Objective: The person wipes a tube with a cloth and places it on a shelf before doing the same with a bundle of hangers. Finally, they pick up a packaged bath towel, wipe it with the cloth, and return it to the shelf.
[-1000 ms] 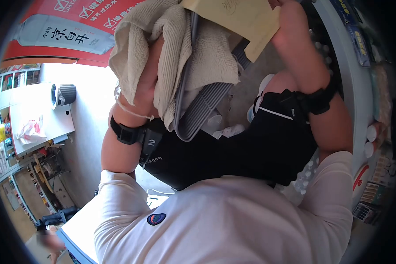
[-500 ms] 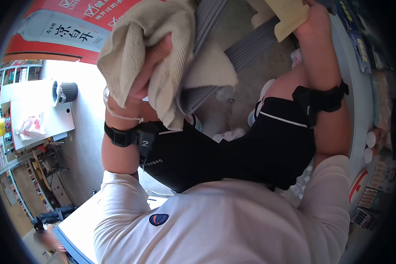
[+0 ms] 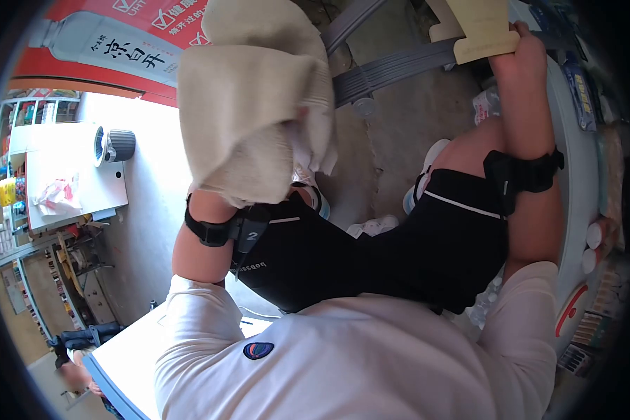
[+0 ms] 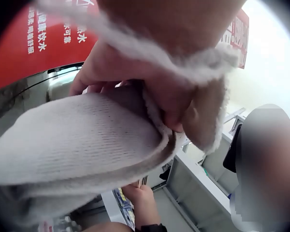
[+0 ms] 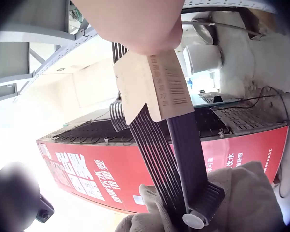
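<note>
My left hand (image 4: 135,67) grips a beige ribbed towel (image 3: 252,105), its thumb and fingers closed on the folded cloth. From the head view the towel drapes over that hand and hides most of it. My right hand (image 3: 525,63) holds a stack of nested grey plastic hangers (image 3: 399,63) by its cardboard sleeve (image 3: 479,28), which shows a barcode in the right wrist view. Slim parallel bars of the hangers (image 5: 157,159) run from the sleeve toward the towel (image 5: 251,198) and overlap it there. A white round piece (image 5: 195,221) sits at their lower end.
A red printed board (image 3: 133,42) stands at the front left. To the left, a white table (image 3: 70,175) carries a grey cylinder (image 3: 119,145) and a plastic bag (image 3: 57,196). Packaged goods (image 3: 581,94) line the right side. Another person (image 3: 73,374) is at the lower left.
The hangers and the right hand have moved right, away from my body. The towel has swung over the left hand, covering fingers that showed earlier.
</note>
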A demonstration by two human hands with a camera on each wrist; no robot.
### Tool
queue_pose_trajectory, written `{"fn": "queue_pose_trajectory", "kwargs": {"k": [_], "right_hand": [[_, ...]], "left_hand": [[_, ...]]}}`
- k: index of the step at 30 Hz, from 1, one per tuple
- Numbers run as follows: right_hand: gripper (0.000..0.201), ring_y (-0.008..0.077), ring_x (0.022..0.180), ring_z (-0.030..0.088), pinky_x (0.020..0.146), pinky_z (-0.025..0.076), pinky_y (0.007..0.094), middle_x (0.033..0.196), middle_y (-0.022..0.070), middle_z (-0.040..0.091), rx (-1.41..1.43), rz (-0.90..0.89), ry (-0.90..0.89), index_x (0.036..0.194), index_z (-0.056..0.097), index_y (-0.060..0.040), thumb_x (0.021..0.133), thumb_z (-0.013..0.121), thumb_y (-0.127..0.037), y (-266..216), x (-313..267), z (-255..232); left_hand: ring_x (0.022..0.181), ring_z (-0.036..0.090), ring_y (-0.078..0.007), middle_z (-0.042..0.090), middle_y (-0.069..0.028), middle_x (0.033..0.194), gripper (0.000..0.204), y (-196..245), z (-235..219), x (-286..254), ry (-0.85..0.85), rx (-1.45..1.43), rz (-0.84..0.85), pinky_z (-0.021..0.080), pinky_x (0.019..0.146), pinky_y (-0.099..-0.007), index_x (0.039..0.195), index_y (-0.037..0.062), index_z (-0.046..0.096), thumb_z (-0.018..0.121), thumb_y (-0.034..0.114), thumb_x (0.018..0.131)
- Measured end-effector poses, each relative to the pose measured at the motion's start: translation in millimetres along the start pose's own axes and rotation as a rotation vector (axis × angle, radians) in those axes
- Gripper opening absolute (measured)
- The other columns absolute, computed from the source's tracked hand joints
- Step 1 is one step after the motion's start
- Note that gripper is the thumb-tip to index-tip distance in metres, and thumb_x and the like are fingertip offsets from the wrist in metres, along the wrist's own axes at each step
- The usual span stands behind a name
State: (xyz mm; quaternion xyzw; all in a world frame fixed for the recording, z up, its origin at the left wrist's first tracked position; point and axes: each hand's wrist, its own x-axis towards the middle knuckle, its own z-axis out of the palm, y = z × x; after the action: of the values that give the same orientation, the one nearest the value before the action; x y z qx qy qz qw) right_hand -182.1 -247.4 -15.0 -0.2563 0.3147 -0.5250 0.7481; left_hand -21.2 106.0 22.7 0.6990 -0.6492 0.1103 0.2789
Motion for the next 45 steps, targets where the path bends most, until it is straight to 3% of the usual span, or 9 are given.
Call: {"fn": "queue_pose_trajectory", "kwargs": {"k": [2, 5, 8, 17, 20, 26, 32, 38, 45], "right_hand": [[0.033, 0.0211, 0.085, 0.054, 0.085, 0.050, 0.0427, 0.091, 0.0082, 0.048, -0.027, 0.014, -0.073, 0.128, 0.028, 0.0044, 0.099, 0.027, -0.012, -2, -8, 1], [0.013, 0.0169, 0.064, 0.040, 0.070, 0.049, 0.0416, 0.071, 0.0037, 0.038, -0.052, 0.041, -0.059, 0.097, 0.036, -0.0020, 0.098, 0.032, -0.014, 2, -40, 18], [0.036, 0.0228, 0.087, 0.054, 0.086, 0.049, 0.0401, 0.092, 0.0094, 0.048, -0.028, 0.079, -0.066, 0.132, 0.025, 0.0034, 0.099, 0.029, -0.012, 11, -37, 14], [0.023, 0.0234, 0.092, 0.056, 0.089, 0.049, 0.0403, 0.098, 0.0109, 0.052, 0.095, 0.143, 0.071, 0.110, 0.041, 0.0034, 0.099, 0.028, -0.012, -4, -31, 20], [0.022, 0.0243, 0.093, 0.057, 0.089, 0.050, 0.0414, 0.101, 0.0116, 0.052, 0.287, 0.234, -0.262, 0.107, 0.041, 0.0030, 0.100, 0.028, -0.013, -6, 61, -53], [0.020, 0.0245, 0.096, 0.057, 0.090, 0.049, 0.0412, 0.099, 0.0113, 0.052, 0.239, 0.212, 0.054, 0.105, 0.041, 0.0026, 0.099, 0.029, -0.012, -19, -3, -9], [0.017, 0.0239, 0.094, 0.057, 0.089, 0.050, 0.0410, 0.096, 0.0111, 0.053, 0.180, 0.104, 0.130, 0.104, 0.041, 0.0023, 0.099, 0.032, -0.011, -27, -15, -8], [0.042, 0.0302, 0.106, 0.048, 0.095, 0.041, 0.0523, 0.114, 0.0164, 0.044, 0.076, 0.139, 0.002, 0.137, 0.019, 0.0022, 0.098, 0.023, -0.013, -18, -24, -5], [0.038, 0.0357, 0.123, 0.038, 0.101, 0.036, 0.0557, 0.132, 0.0204, 0.033, 0.126, 0.253, -0.042, 0.132, 0.023, 0.0033, 0.097, 0.021, -0.011, -13, -37, 1]], "left_hand": [[0.116, 0.049, -0.0198, 0.050, -0.0056, 0.129, 0.049, 3, 11, -2, -0.036, 0.113, 0.138, 0.040, 0.096, -0.0328, 0.128, 0.0133, 0.050, 0.062, 0.012, 0.080], [0.118, 0.048, -0.0193, 0.047, -0.0069, 0.131, 0.053, -19, 40, -20, -0.090, -0.365, -0.226, 0.039, 0.098, -0.0312, 0.132, 0.0090, 0.043, 0.063, 0.019, 0.084], [0.117, 0.048, -0.0177, 0.045, -0.0074, 0.133, 0.055, -14, 36, -9, -0.093, -0.276, -0.256, 0.040, 0.096, -0.0293, 0.135, 0.0049, 0.036, 0.059, 0.019, 0.087], [0.120, 0.046, -0.0184, 0.044, -0.0100, 0.134, 0.059, -2, 35, 7, 0.130, -0.251, -0.226, 0.036, 0.101, -0.0283, 0.136, 0.0038, 0.034, 0.061, 0.016, 0.084], [0.120, 0.046, -0.0186, 0.044, -0.0109, 0.134, 0.061, 8, 26, 6, 0.192, -0.361, -0.259, 0.035, 0.102, -0.0280, 0.136, 0.0035, 0.034, 0.062, 0.015, 0.083], [0.124, 0.043, -0.0197, 0.042, -0.0133, 0.136, 0.064, 20, 5, 18, 0.024, -0.845, -0.574, 0.032, 0.106, -0.0287, 0.137, 0.0024, 0.034, 0.063, 0.011, 0.081], [0.131, 0.032, -0.0396, 0.028, -0.0238, 0.144, 0.075, 0, 28, 25, 0.044, -0.361, 0.187, 0.029, 0.106, -0.0433, 0.140, 0.0079, 0.032, 0.070, 0.012, 0.075], [0.115, 0.054, -0.0293, 0.046, -0.0183, 0.134, 0.069, 9, 18, 25, 0.171, -0.200, -0.042, 0.045, 0.093, -0.0339, 0.136, 0.0054, 0.038, 0.071, 0.010, 0.076], [0.101, 0.061, -0.0222, 0.058, -0.0126, 0.119, 0.055, 0, 15, 19, 0.337, -0.155, -0.178, 0.050, 0.084, -0.0285, 0.128, 0.0029, 0.047, 0.069, 0.016, 0.079]]}}
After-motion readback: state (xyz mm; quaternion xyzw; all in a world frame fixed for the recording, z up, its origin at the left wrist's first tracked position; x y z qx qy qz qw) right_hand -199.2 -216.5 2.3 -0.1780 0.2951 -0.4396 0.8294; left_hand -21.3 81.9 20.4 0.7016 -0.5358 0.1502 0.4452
